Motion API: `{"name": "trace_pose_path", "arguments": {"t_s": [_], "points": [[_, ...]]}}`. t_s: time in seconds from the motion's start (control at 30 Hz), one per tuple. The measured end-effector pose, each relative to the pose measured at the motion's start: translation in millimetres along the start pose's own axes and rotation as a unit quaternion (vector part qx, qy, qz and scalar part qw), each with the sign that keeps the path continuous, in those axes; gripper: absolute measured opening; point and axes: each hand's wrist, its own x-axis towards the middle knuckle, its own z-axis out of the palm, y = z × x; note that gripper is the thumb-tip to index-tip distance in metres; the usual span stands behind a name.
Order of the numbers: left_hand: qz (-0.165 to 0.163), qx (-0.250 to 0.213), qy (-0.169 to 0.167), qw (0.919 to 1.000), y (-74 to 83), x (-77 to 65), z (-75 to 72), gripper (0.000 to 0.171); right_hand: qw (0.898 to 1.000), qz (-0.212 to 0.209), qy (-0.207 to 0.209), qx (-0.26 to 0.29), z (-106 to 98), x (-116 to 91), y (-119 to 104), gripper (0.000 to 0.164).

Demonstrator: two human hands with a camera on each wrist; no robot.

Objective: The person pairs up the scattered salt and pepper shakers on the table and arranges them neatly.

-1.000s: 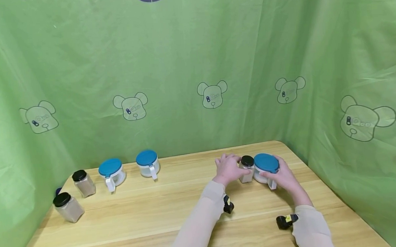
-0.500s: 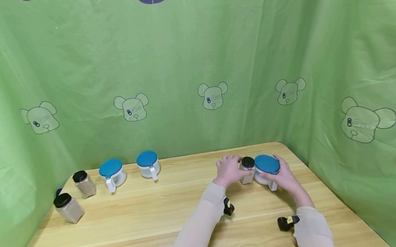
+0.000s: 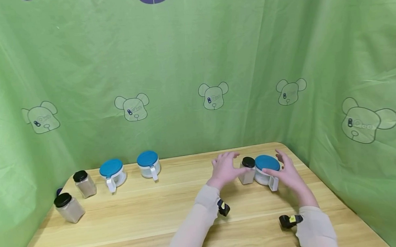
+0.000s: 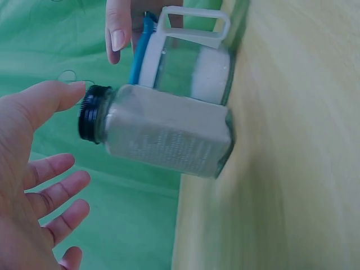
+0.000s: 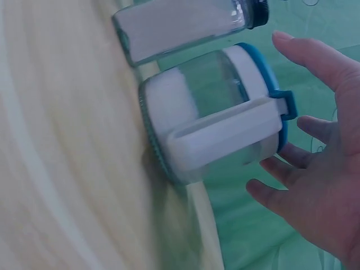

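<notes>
At the right back of the table stand a black-capped glass jar (image 3: 247, 176) filled with pale powder and, beside it, a blue-lidded glass jar (image 3: 261, 176) with a white handle and some white grains inside. My left hand (image 3: 224, 170) is spread left of the black-capped jar, its thumb near the cap; the left wrist view shows the palm (image 4: 17, 169) holding nothing. Around the right side of the blue-lidded jar my right hand (image 3: 289, 174) hovers with fingers apart. In the right wrist view that hand (image 5: 332, 163) is off the blue-lidded jar (image 5: 214, 112).
Two more blue-lidded handled jars, one (image 3: 118, 177) nearer the left and one (image 3: 149, 170) by the back edge, stand on the wooden table (image 3: 139, 220). Two black-capped jars (image 3: 85, 186) (image 3: 71, 210) are at the left edge. A green curtain (image 3: 169, 66) surrounds the table.
Both hands have let go of the two right-hand jars. The left hand has drawn back to the left and the right hand slightly to the right, while the jars stay put.
</notes>
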Motion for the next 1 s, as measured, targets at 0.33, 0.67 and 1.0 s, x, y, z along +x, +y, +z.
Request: {"name": "trace_pose_path", "arguments": {"t_s": [0.33,0.67,1.0], "points": [[0.024,0.002,0.000,0.9997,-3.8,-11.8,-18.6,0.067,0.998,-0.050,0.031,-0.010,-7.1,-1.5,-11.8,0.097],[0.063,0.037,0.006,0.9973,-16.6,-22.5,-36.2,0.063,0.996,-0.074,0.042,-0.026,-8.9,-5.8,-24.0,0.082],[0.093,0.099,0.015,0.9906,-34.3,-36.8,-62.5,0.061,0.991,-0.113,0.059,-0.040,-5.2,-7.6,-46.4,0.069]]}}
